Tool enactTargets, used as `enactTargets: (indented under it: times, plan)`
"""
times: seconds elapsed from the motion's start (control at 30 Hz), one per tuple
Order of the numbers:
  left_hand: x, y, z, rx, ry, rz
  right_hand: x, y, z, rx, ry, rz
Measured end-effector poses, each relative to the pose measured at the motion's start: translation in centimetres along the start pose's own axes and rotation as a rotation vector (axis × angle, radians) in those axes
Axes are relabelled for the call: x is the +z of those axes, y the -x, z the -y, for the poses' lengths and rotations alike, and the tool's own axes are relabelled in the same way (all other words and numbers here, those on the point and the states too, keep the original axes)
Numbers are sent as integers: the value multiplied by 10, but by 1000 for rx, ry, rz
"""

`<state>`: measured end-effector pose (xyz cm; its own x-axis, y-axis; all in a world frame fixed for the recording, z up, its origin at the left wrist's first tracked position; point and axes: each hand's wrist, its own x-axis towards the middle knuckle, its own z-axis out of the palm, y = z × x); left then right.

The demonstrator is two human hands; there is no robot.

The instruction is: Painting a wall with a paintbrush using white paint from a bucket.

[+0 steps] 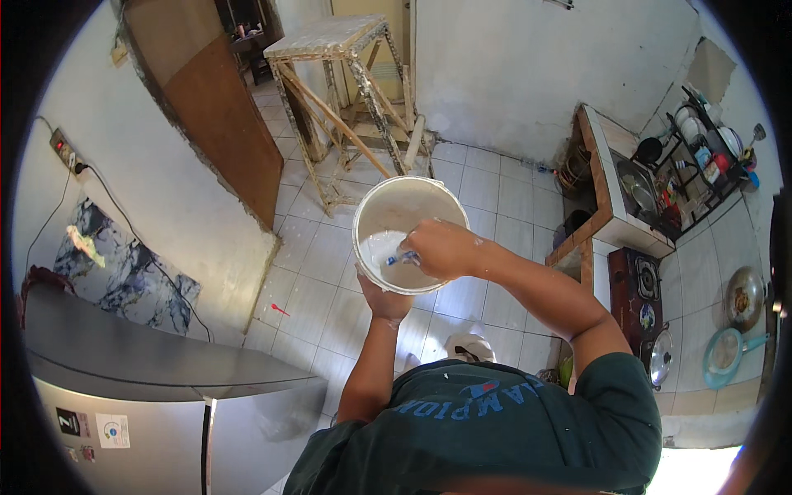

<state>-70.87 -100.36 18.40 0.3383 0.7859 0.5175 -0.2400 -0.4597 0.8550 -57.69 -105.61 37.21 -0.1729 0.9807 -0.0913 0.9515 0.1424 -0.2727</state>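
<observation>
A white bucket (411, 204) is held up in front of me, its mouth tilted toward me. My left hand (384, 299) grips its lower left side, the fingers partly hidden behind the wall. Inside, a white, wet, paint-like substance (378, 248) covers the bottom. My right hand (444, 248) reaches in over the rim from the right, its fingers closed on a small blue-and-white thing (403, 258). That thing's lower end meets the white substance, and its kind is not clear. White specks dot the back of this hand.
Beyond the bucket stands a paint-splattered wooden scaffold stand (326, 41) by a brown door (227, 124). A grey fridge (140, 412) is at the near left. To the right are a stove (634, 289), a sink (635, 186) and a dish rack (701, 165). A red spoon (280, 309) lies on the tiles.
</observation>
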Motion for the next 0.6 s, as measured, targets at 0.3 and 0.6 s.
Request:
enactTargets:
  times: [0.3,0.6]
  plan:
    - [14,-2,-3,-10,44,44,0,10,-19,216,72,-114]
    - [25,-1,5,96,-36,83,-6,19,-24,148,-178,-440]
